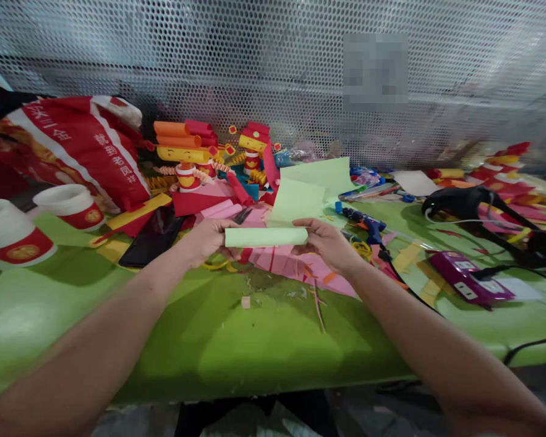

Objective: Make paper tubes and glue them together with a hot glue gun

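A light green paper roll [266,237] is held level above the table, stretched between my two hands. My left hand [205,243] grips its left end, fingers curled behind the paper. At the right end, my right hand [324,243] pinches the roll between thumb and fingers. Behind the roll, light green paper sheets [300,197] stand partly upright on the pile. Pink paper [291,267] lies flat beneath my hands, with thin orange scraps on it.
Paper cups [73,206] stand at the left by a black phone [152,237] and a red bag [91,145]. Paper figures [186,152] are at the back. A blue glue gun [366,221], a purple power strip [471,279] and cables lie right. A small cube [246,302] sits in front.
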A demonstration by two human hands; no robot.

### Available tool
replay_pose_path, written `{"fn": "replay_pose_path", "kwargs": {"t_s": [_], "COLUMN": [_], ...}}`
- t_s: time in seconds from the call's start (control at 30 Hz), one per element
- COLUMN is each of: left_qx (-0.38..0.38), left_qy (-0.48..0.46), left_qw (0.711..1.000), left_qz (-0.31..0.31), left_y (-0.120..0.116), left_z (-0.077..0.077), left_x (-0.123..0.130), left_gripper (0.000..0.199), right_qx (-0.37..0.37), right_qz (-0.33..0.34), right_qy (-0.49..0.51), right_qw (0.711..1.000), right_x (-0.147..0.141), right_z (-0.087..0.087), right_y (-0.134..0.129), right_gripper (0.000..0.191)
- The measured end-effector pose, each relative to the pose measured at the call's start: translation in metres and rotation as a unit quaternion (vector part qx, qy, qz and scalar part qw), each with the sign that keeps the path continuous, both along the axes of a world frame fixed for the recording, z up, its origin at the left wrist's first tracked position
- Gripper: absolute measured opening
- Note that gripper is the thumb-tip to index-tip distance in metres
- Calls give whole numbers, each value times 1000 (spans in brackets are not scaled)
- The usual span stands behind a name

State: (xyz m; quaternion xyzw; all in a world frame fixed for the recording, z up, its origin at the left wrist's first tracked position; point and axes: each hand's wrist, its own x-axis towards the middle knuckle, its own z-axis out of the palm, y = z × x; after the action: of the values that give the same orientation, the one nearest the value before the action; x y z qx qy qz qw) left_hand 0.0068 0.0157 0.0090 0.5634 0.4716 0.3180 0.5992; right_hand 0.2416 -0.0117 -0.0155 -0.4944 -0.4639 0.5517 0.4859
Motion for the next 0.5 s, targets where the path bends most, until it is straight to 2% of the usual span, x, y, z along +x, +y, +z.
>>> {"fn": "replay_pose_path", "kwargs": {"t_s": [0.07,0.17,0.27,0.37,0.43,0.5], "left_qx": [25,64,98,114,121,126], "left_qy": [18,-35,-69,-107,-128,-142], "left_qw": [999,988,973,960,953,950], "left_qz": [26,134,196,234,247,249], "left_y": [3,11,21,27,29,30], "left_z": [6,17,24,26,26,26], "left_x": [-6,-21,-35,-43,-46,-49], "left_gripper": [18,11,11,12,14,15], "right_qx": [4,14,26,87,136,113], "right_qz": [3,-25,-36,-38,-43,-11], "right_qy": [-29,-74,-184,-293,-304,-323], "right_qw": [1000,997,982,951,942,940], "right_x": [2,7,10,2,-12,-31], "right_z": [0,2,7,16,22,27], "right_y": [1,1,3,11,23,40], "right_gripper": [21,18,12,11,19,30]}}
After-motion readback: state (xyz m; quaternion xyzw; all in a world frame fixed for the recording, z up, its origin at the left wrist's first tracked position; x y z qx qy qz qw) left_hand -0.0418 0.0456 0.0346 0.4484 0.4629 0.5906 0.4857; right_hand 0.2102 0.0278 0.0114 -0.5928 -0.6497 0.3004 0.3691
